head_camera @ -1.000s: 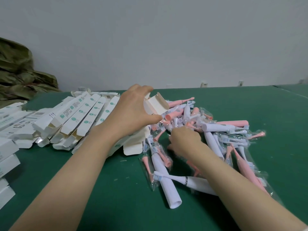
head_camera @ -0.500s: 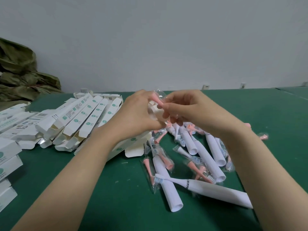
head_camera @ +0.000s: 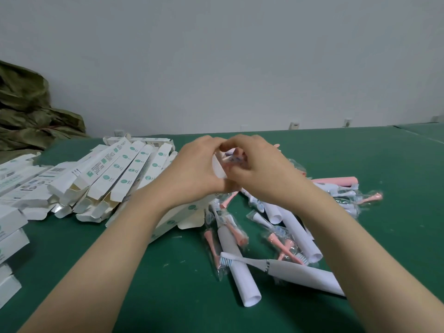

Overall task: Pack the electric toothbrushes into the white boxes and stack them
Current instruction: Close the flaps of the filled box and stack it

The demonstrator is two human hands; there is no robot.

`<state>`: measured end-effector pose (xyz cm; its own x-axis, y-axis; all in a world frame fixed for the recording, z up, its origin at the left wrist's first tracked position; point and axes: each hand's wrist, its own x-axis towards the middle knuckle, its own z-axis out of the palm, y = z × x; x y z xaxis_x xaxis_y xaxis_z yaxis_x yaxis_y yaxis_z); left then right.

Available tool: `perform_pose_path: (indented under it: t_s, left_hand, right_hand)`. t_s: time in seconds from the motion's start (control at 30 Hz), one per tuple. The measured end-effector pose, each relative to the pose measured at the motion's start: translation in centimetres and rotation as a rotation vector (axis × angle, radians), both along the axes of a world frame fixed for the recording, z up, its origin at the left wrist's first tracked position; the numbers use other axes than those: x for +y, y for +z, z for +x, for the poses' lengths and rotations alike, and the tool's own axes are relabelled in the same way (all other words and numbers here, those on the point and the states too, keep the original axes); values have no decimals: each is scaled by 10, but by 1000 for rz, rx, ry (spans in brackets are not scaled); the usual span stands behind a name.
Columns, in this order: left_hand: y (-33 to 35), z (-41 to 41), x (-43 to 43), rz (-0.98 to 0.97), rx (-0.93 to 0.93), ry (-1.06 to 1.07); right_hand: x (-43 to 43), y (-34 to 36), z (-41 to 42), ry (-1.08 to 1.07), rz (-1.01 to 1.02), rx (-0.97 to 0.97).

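My left hand (head_camera: 194, 169) grips the open end of a white box (head_camera: 219, 168), whose body runs down toward me under my wrist. My right hand (head_camera: 259, 169) pinches a clear bag of pink brush heads (head_camera: 236, 158) at that box's mouth. The two hands touch above the table. A pile of white and pink electric toothbrushes (head_camera: 283, 236) in plastic bags lies below and to the right. One white toothbrush (head_camera: 283, 269) with its brush head on lies nearest me.
Several open white boxes (head_camera: 115, 176) lie fanned out at the left on the green table (head_camera: 168, 296). Closed boxes (head_camera: 9, 234) are stacked at the left edge. Olive cloth (head_camera: 26, 111) is heaped at the far left against the grey wall.
My right hand rose from the toothbrush pile with a bag of pink brush heads and met my left hand at the box's open end.
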<state>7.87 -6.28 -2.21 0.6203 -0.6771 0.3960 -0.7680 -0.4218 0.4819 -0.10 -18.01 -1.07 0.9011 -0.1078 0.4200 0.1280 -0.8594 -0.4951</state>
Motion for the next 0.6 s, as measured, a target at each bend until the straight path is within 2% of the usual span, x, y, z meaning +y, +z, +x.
perform_pose_path:
  t_s: [0.07,0.2,0.27,0.33,0.43,0.5,0.6]
  left_hand:
    - [1,3,4,-8,2,21]
    - [3,1,4,-26,-33,42]
    - [4,0,5,-49,-34,50]
    - [5,2,5,-76,-28,62]
    - [4,6,9,-52,-19,71]
    - [2,10,12,-13,-9,80]
    - [4,12,15,-52,-9,90]
  right_hand:
    - [-2,-2,3,-2,158,-34]
    - [-1,-9,9,-137,539,-276]
    - [2,-14,10,-167,598,-395]
    - [8,-19,11,-147,488,-446]
    - [16,-28,16,-5,172,-249]
    - [16,-30,18,67,113,-135]
    - [13,-27,15,-16,124,-252]
